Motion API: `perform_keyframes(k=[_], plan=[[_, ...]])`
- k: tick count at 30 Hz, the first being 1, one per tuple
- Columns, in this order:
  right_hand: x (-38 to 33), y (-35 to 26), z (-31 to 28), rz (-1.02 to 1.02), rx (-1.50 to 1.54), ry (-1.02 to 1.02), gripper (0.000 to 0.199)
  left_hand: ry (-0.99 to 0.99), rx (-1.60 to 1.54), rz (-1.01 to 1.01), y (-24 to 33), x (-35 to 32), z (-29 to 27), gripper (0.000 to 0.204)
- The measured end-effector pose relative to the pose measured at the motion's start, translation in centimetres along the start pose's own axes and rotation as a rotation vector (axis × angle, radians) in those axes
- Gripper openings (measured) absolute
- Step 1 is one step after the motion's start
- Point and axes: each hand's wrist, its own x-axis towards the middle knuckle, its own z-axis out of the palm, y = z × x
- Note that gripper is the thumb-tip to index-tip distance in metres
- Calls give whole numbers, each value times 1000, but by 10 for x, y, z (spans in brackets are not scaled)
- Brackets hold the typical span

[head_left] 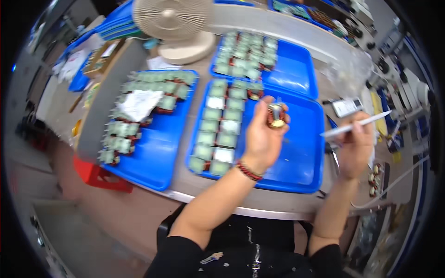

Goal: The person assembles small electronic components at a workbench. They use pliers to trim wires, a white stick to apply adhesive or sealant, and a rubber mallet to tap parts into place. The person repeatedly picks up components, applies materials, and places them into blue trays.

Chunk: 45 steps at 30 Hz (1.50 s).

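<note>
My left hand (265, 136) is closed around a copper-wound coil (276, 116), held above the middle blue tray (296, 169). Yellow shows on the coil's lower end, and thin pins stick up from its top. In my right hand (356, 148), to the right of that tray, a long white pen-like stick (374, 117) is pinched between the fingers; it tapers at its ends and is slightly blurred. Rows of coils with pale green tops (212, 126) fill the left part of the middle tray. The coil and the stick are apart.
A left blue tray (160, 162) holds more coils and a crumpled white paper (140, 104). Behind stands another blue tray (296, 65) with coils. A beige fan (185, 48) is at the back. On the right are a white device (346, 107), several small coils (374, 180) and a cable.
</note>
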Motion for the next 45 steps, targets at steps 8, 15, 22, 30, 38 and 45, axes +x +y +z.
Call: perform_keyframes(k=[8,15,22,30,38,45], plan=[[-43,32,12,-237,-227,-66,10,-146,93,-6,-1,-6,-2,27],[-39,36,18,-378,-457,-153,18,-135,255,2,-13,-15,6,22],[-37,36,20,-418,-569,-188,14,-154,367,49,-12,-16,7,17],[-43,67,26,-371,-370,-71,12,-54,425,157,-22,-24,9,16],[-48,81,31,-352,-253,-3,10,-24,452,165,-25,-23,7,16],[-44,67,19,-161,-252,-33,6,-20,436,29,-18,-18,6,17]])
